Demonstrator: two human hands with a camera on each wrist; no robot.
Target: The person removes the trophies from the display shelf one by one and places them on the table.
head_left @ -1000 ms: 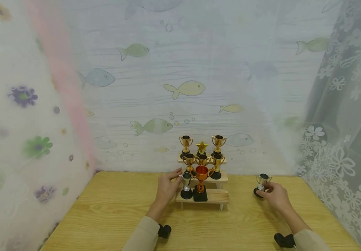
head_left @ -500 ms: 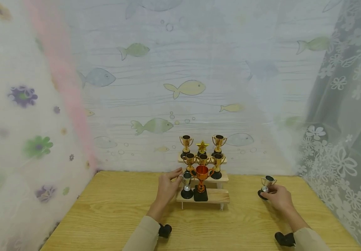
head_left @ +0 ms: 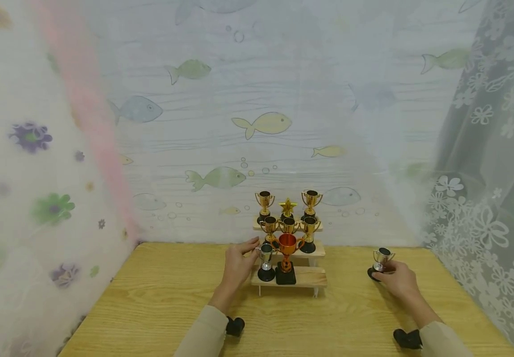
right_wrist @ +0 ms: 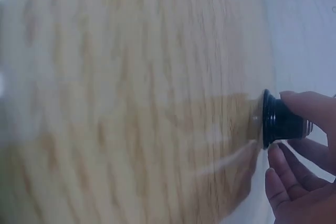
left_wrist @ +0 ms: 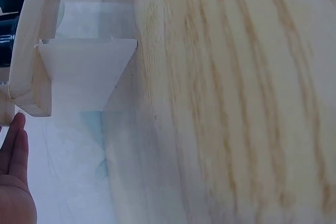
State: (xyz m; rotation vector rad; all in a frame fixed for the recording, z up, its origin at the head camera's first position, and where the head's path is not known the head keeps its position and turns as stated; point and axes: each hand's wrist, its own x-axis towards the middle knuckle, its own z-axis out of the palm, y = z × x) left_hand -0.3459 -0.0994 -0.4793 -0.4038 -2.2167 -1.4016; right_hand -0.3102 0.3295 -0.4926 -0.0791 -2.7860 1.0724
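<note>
My right hand (head_left: pixel 401 280) pinches a small silver trophy cup (head_left: pixel 382 257) by its black base (right_wrist: pixel 281 119), upright at the right of the table. Whether the base touches the tabletop I cannot tell. To the left, my left hand (head_left: pixel 237 263) lies at the left side of a three-step wooden stand (head_left: pixel 311 276). Its fingers (left_wrist: pixel 20 148) look straight and reach to the stand's board end (left_wrist: pixel 37 95). On the lowest step stand another silver trophy (head_left: pixel 266 255) and a larger orange-red trophy (head_left: pixel 287 244); the right part of that step is bare wood.
Several gold trophies (head_left: pixel 310 225) fill the middle and top steps, with a gold star trophy (head_left: pixel 288 207) at the top centre. The wood-grain table (head_left: pixel 172 297) ends at a fish-print curtain (head_left: pixel 261 163). A floral lace curtain (head_left: pixel 484 238) hangs on the right.
My right hand has shifted slightly right with the silver trophy in its fingers. My left hand has stayed at the stand, and the trophies on the steps have not moved.
</note>
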